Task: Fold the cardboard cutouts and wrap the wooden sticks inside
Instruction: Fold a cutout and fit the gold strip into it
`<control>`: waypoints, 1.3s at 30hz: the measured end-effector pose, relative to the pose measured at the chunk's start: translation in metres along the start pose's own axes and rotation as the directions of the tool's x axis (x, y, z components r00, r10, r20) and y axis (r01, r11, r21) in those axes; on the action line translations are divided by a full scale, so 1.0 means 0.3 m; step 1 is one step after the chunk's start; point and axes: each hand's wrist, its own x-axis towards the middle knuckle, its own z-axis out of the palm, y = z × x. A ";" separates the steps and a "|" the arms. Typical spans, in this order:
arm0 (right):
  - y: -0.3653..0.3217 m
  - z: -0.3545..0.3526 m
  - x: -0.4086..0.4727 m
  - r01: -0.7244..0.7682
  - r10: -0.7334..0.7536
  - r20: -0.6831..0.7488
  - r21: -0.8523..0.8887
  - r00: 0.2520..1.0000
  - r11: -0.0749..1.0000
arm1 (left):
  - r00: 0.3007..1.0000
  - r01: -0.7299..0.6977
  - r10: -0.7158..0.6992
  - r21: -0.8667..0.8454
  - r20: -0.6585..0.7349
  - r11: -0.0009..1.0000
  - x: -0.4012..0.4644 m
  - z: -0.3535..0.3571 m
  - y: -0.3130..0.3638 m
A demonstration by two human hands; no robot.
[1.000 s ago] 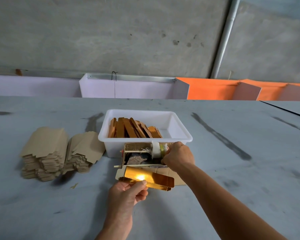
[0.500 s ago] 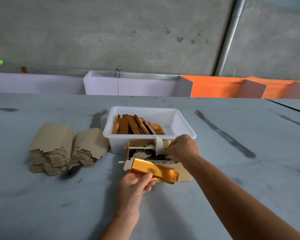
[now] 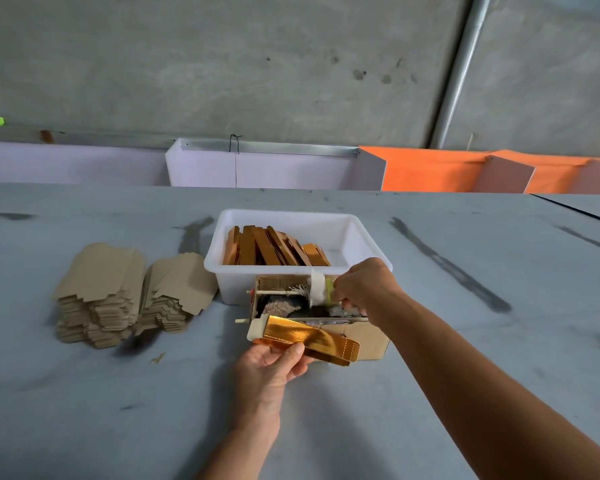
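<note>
**Gold sleeve held ready while the other hand works at the box**

Nearest, the left hand (image 3: 272, 367) pinches a folded, gold-faced cardboard cutout (image 3: 309, 339) between thumb and fingers, gripping it at its lower left edge. It is held slanted just above the surface (image 3: 84, 410), with its long body running up and to the right. That hold probably keeps the sleeve's open side free for whatever goes in next; whether a stick is already inside cannot be told.

Just behind it stands a small open cardboard box (image 3: 364, 336) holding a jumble: a thin wooden rod across the top, some frayed fibre, a white roll or pad with a yellow-green band (image 3: 321, 289), and dark scraps. The right hand (image 3: 364, 284) reaches into this box with its fingers curled on something beside the white roll; what exactly it grips is hidden by the knuckles. It looks like a station for glue or tape, which would explain why the box sits so close in.

Touching the box's far side is a white plastic tub (image 3: 364, 237) with finished gold-wrapped pieces (image 3: 274, 245) leaning in a row at its left end; its right half shows bare bottom.

To the left, well apart from the hands, lie two stacks of flat brown cutouts (image 3: 118, 292), brown side up, within reach as the supply.
</note>
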 end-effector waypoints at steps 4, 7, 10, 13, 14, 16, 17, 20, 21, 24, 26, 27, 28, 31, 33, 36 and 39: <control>-0.004 -0.042 -0.061 -0.002 -0.002 0.047 0.083 0.999 0.997 | 1.000 -0.005 0.005 0.000 0.000 1.000 0.000 -0.001 -0.004; 0.012 -0.072 -0.125 0.000 -0.011 0.081 0.139 0.997 0.990 | 1.000 -0.001 0.001 0.005 0.005 1.000 0.000 -0.004 -0.003; 0.041 -0.081 -0.180 0.019 -0.036 0.084 0.190 0.996 0.982 | 1.000 0.001 -0.001 0.001 0.013 1.000 -0.003 -0.003 0.000; 0.075 -0.076 -0.221 0.017 -0.036 0.077 0.241 0.996 0.970 | 1.000 0.000 0.000 -0.005 0.016 1.000 -0.007 -0.003 0.002; 0.087 -0.071 -0.231 0.019 -0.041 0.078 0.260 0.996 0.965 | 1.000 -0.003 0.003 -0.002 0.016 1.000 -0.008 -0.003 0.002; 0.113 -0.062 -0.250 0.024 -0.049 0.070 0.311 0.996 0.950 | 1.000 -0.006 0.005 0.008 0.019 1.000 -0.011 -0.004 0.004; 0.127 -0.056 -0.259 0.030 -0.053 0.061 0.337 0.997 0.941 | 1.000 -0.005 0.005 0.011 0.021 1.000 -0.012 -0.003 0.005; 0.162 -0.034 -0.278 0.041 -0.062 0.042 0.385 0.997 0.922 | 1.000 0.000 -0.001 0.045 0.022 0.999 -0.019 -0.003 0.005; 0.170 -0.027 -0.282 0.041 -0.062 0.041 0.395 0.997 0.918 | 1.000 0.005 -0.006 0.059 0.018 0.998 -0.023 -0.002 0.005; 0.185 -0.016 -0.284 0.051 -0.073 0.037 0.423 0.997 0.905 | 1.000 0.010 -0.010 0.073 0.003 0.997 -0.034 -0.003 0.009; 0.193 -0.013 -0.284 0.064 -0.084 0.030 0.423 0.996 0.904 | 1.000 0.011 -0.011 0.072 -0.010 0.997 -0.039 -0.005 0.016; 0.198 -0.010 -0.282 0.074 -0.093 0.025 0.420 0.995 0.905 | 1.000 0.013 -0.012 0.074 -0.015 0.997 -0.040 -0.006 0.020; 0.204 -0.007 -0.281 0.088 -0.106 0.021 0.412 0.994 0.907 | 1.000 0.016 -0.015 0.076 -0.021 0.997 -0.042 -0.007 0.022; 0.227 0.008 -0.274 0.157 -0.167 -0.003 0.357 0.986 0.921 | 0.998 0.029 -0.024 0.089 -0.050 0.996 -0.047 -0.009 0.029; 0.247 0.022 -0.265 0.220 -0.220 -0.033 0.288 0.975 0.932 | 0.997 0.040 -0.033 0.097 -0.073 0.994 -0.053 -0.009 0.035; 0.271 0.039 -0.246 0.279 -0.274 -0.048 0.189 0.960 0.942 | 0.995 0.050 -0.040 0.117 -0.092 0.992 -0.060 -0.008 0.045; 0.290 0.041 -0.226 0.298 -0.293 -0.052 0.121 0.955 0.947 | 0.995 0.044 -0.035 0.097 -0.090 0.994 -0.065 -0.005 0.054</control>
